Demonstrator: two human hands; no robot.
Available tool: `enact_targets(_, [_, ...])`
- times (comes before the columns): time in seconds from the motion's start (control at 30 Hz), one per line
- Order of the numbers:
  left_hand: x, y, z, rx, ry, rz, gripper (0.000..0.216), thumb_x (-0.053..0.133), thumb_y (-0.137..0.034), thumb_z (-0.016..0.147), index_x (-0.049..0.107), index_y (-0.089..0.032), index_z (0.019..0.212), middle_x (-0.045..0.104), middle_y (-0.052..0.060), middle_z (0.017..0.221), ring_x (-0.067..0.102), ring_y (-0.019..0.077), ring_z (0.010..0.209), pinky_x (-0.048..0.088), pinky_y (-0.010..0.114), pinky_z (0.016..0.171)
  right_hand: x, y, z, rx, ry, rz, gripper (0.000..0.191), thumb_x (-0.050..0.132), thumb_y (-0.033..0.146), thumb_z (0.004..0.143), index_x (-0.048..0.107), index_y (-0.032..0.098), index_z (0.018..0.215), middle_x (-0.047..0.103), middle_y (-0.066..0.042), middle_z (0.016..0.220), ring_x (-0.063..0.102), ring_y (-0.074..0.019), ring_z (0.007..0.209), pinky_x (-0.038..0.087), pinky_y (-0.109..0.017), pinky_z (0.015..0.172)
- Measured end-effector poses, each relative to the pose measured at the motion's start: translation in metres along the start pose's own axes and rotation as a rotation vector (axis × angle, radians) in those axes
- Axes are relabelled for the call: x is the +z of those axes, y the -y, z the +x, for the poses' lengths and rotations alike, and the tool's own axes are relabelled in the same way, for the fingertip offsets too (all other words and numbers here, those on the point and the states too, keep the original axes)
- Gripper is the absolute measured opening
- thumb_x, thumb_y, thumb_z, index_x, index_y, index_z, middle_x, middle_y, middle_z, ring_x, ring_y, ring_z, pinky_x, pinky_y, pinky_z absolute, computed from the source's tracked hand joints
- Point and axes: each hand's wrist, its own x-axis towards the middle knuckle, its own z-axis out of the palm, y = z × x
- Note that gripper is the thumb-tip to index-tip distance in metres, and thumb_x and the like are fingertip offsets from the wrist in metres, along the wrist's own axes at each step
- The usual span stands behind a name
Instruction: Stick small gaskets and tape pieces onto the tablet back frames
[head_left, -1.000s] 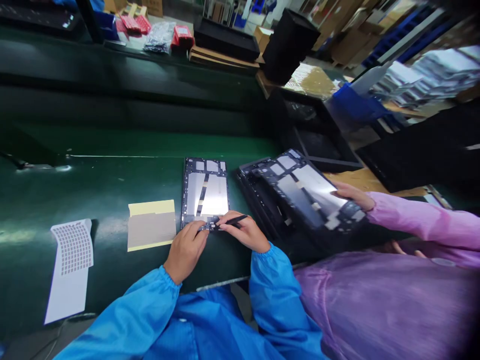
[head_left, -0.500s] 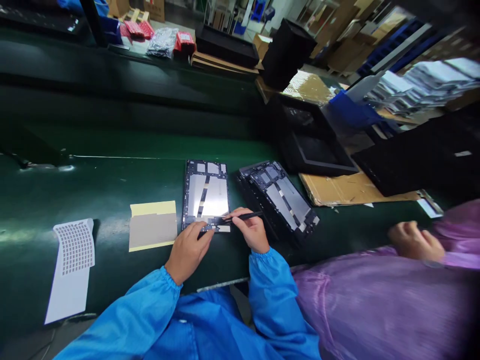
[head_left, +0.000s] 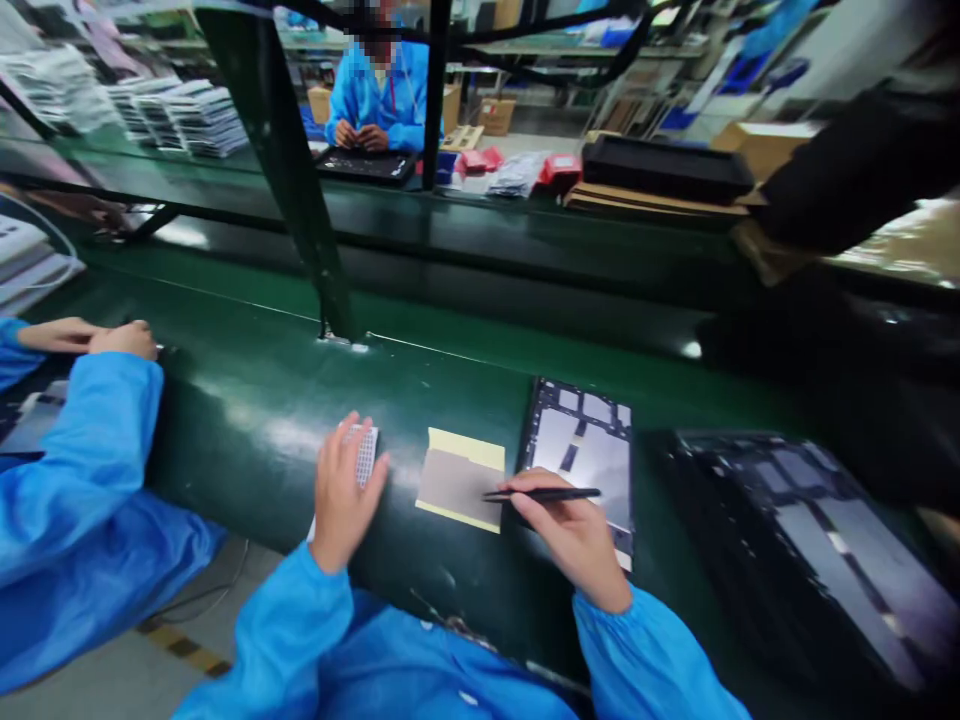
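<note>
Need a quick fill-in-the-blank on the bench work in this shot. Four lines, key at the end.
1. The slim tool in the right hand is coloured ____.
2. In this view, the left hand hides part of the printed ____ sheet.
3. The strips along the top and bottom of the grey card are coloured ____.
4. The open device just beside the grey card is partly hidden by the ____ hand.

Missing words: black; white; yellow; right.

The left hand (head_left: 346,495) covers much of the label sheet (head_left: 367,456), its marks too small for me to read. The right hand (head_left: 576,538) hides some of the panel's (head_left: 598,452) lower end. I get the stack (head_left: 814,530) blurred, a co-worker (head_left: 82,530) cut off at left.
</note>
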Motion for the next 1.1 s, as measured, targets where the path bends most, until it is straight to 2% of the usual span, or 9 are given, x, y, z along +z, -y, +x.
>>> enact_targets(0.03, [-0.006, 0.025, 0.012, -0.044, 0.014, -0.019, 0.055, 0.064, -0.032, 0.092, 0.046, -0.026, 0.144, 0.049, 0.014, 0.148, 0.046, 0.0318, 0.138, 0.041, 0.052, 0.112, 0.014, 0.004, 0.010, -0.010, 0.067, -0.006, 0.011, 0.070, 0.034, 0.090, 0.075, 0.024, 0.093, 0.075, -0.007, 0.089, 0.071, -0.0212, 0.085, 0.059, -0.034, 0.076])
enact_targets(0.1, [-0.010, 0.063, 0.032, -0.089, 0.146, -0.113, 0.068, 0.072, -0.036, 0.085, 0.043, -0.026, 0.146, 0.052, 0.013, 0.146, 0.047, 0.0318, 0.138, 0.040, 0.051, 0.113, 0.043, 0.007, 0.028, -0.018, 0.150, -0.011, 0.014, 0.070, 0.036, 0.089, 0.075, 0.023, 0.091, 0.075, -0.007, 0.089, 0.071, -0.0217, 0.086, 0.059, -0.035, 0.079])
enact_targets(0.2, [-0.005, 0.085, 0.046, -0.111, 0.347, -0.267, 0.062, 0.070, -0.033, 0.085, 0.048, -0.025, 0.142, 0.070, 0.006, 0.118, 0.064, 0.0243, 0.116, 0.049, 0.043, 0.103, 0.078, 0.000, 0.048, 0.000, 0.167, 0.030, 0.020, 0.070, 0.041, 0.088, 0.074, 0.022, 0.089, 0.075, -0.007, 0.088, 0.071, -0.0218, 0.086, 0.058, -0.035, 0.080])
enact_targets(0.3, [0.001, 0.078, 0.042, -0.107, 0.387, -0.310, 0.043, 0.066, -0.033, 0.088, 0.060, -0.024, 0.130, 0.073, 0.001, 0.095, 0.069, 0.0193, 0.094, 0.053, 0.035, 0.091, 0.100, -0.013, 0.056, 0.034, 0.126, 0.103, 0.022, 0.070, 0.044, 0.087, 0.073, 0.022, 0.088, 0.075, -0.007, 0.088, 0.071, -0.0214, 0.086, 0.058, -0.034, 0.077])
enact_targets(0.4, [0.005, 0.068, 0.036, -0.074, 0.409, -0.310, 0.023, 0.068, -0.035, 0.088, 0.071, -0.024, 0.109, 0.075, 0.002, 0.095, 0.069, 0.0198, 0.092, 0.052, 0.035, 0.089, 0.111, -0.024, 0.057, 0.034, 0.097, 0.147, 0.021, 0.071, 0.043, 0.086, 0.072, 0.022, 0.087, 0.075, -0.007, 0.089, 0.071, -0.0214, 0.087, 0.058, -0.034, 0.079])
enact_targets(0.53, [0.008, 0.065, 0.035, -0.027, 0.441, -0.294, 0.010, 0.069, -0.034, 0.088, 0.073, -0.024, 0.091, 0.076, 0.000, 0.090, 0.068, 0.0198, 0.089, 0.048, 0.036, 0.089, 0.117, -0.032, 0.057, 0.009, 0.086, 0.130, 0.018, 0.071, 0.040, 0.087, 0.073, 0.022, 0.089, 0.075, -0.006, 0.090, 0.071, -0.0208, 0.087, 0.057, -0.035, 0.081])
enact_targets(1.1, [0.008, 0.065, 0.034, 0.038, 0.437, -0.252, 0.006, 0.069, -0.027, 0.087, 0.072, -0.024, 0.092, 0.076, -0.001, 0.090, 0.067, 0.0185, 0.088, 0.044, 0.034, 0.084, 0.125, -0.046, 0.062, 0.083, 0.121, 0.140, 0.024, 0.070, 0.045, 0.087, 0.074, 0.021, 0.090, 0.075, -0.007, 0.092, 0.071, -0.0202, 0.084, 0.059, -0.034, 0.079])
